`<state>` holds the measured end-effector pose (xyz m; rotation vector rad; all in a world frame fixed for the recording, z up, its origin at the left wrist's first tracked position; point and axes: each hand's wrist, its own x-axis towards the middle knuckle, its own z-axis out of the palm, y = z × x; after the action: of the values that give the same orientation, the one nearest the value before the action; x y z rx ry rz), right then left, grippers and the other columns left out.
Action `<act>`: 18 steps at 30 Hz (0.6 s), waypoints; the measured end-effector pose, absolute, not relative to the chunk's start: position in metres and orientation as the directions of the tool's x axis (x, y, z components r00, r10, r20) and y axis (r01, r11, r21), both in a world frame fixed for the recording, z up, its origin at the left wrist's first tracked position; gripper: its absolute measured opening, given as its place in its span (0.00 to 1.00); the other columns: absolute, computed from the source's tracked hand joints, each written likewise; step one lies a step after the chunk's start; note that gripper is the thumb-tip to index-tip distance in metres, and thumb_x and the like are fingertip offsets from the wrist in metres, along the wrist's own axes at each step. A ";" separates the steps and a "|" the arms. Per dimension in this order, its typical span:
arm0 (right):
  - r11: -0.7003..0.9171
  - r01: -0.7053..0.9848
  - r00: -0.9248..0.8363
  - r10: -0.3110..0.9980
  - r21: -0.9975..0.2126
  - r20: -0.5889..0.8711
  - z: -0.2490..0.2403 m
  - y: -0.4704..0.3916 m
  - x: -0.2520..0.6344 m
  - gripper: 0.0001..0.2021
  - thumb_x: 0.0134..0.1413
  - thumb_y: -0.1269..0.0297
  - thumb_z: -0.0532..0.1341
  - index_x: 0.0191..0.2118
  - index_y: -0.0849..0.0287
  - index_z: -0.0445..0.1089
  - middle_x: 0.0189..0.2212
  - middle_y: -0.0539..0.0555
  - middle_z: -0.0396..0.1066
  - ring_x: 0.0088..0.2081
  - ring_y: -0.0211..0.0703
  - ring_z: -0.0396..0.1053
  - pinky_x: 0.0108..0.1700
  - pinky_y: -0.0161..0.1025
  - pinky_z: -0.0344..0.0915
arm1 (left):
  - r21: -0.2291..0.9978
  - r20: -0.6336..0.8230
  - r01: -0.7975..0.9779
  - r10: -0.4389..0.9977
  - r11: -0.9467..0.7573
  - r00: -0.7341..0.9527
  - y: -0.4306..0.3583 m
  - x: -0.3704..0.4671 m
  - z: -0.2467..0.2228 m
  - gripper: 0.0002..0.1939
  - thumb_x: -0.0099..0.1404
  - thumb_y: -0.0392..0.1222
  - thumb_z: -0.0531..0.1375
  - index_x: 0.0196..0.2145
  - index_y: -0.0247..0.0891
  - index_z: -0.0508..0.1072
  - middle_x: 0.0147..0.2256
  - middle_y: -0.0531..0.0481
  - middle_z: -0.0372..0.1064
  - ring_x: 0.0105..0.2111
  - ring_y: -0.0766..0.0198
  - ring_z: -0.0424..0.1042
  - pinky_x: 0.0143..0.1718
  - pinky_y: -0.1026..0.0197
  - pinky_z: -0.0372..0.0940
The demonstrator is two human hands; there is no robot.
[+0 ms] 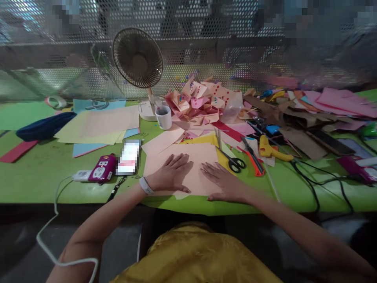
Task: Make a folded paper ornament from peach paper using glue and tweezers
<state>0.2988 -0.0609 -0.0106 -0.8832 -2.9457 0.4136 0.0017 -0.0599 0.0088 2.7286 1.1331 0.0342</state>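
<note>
A pale peach sheet of paper point(196, 165) lies near the front edge of the green table point(38, 188). Flat on its left part rests my left hand point(171, 174), fingers spread, with a white band at the wrist. My right hand point(222, 182) lies palm down on its right part, fingers apart. Neither hand grips anything. Yellow paper point(225, 159) shows from beneath the sheet's right side, with black-handled scissors point(236, 164) on it. To the right of those lies an orange-red cutter point(255, 165).
A fan point(140, 59) and a white cup point(163, 118) stand behind. Paper scraps point(203, 100) are heaped at the back. A phone point(129, 157) and purple device point(103, 169) lie left; a yellow glue gun point(273, 151) and black cables point(313, 192) lie right.
</note>
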 end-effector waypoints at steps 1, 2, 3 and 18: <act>0.804 0.541 -0.833 0.552 -0.247 -0.029 -0.011 -0.063 0.298 0.47 0.56 0.33 0.51 0.71 0.61 0.40 0.70 0.63 0.39 0.70 0.54 0.38 0.69 0.57 0.34 | 0.167 -0.042 0.717 0.721 -0.677 0.691 -0.063 0.002 0.009 0.53 0.57 0.76 0.48 0.68 0.37 0.47 0.69 0.36 0.37 0.69 0.46 0.36 0.66 0.42 0.33; 0.806 0.544 -0.831 0.556 -0.233 -0.017 -0.011 -0.064 0.298 0.45 0.57 0.34 0.50 0.70 0.61 0.42 0.69 0.62 0.41 0.70 0.53 0.39 0.69 0.57 0.35 | 0.152 -0.035 0.731 0.735 -0.665 0.677 -0.067 0.002 0.009 0.51 0.58 0.75 0.48 0.68 0.37 0.48 0.69 0.35 0.39 0.69 0.46 0.38 0.66 0.41 0.34; 0.810 0.544 -0.831 0.557 -0.220 -0.002 -0.011 -0.064 0.297 0.44 0.58 0.35 0.50 0.70 0.62 0.44 0.69 0.63 0.42 0.70 0.53 0.40 0.69 0.57 0.37 | 0.141 -0.026 0.740 0.745 -0.658 0.667 -0.071 0.002 0.009 0.49 0.60 0.73 0.47 0.68 0.37 0.50 0.69 0.35 0.41 0.69 0.46 0.39 0.66 0.41 0.35; 0.709 0.475 -0.627 0.688 -0.522 0.365 0.010 -0.057 0.298 0.16 0.62 0.50 0.57 0.43 0.56 0.75 0.40 0.55 0.79 0.42 0.44 0.76 0.54 0.46 0.68 | 0.455 0.171 0.581 0.706 -0.675 0.687 -0.091 -0.011 0.019 0.17 0.73 0.42 0.50 0.56 0.48 0.70 0.56 0.49 0.69 0.58 0.59 0.66 0.65 0.44 0.51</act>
<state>0.2981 -0.0565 0.0103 -0.8852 -2.3642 0.5143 -0.0106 -0.0913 0.0186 2.5335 1.0079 0.4760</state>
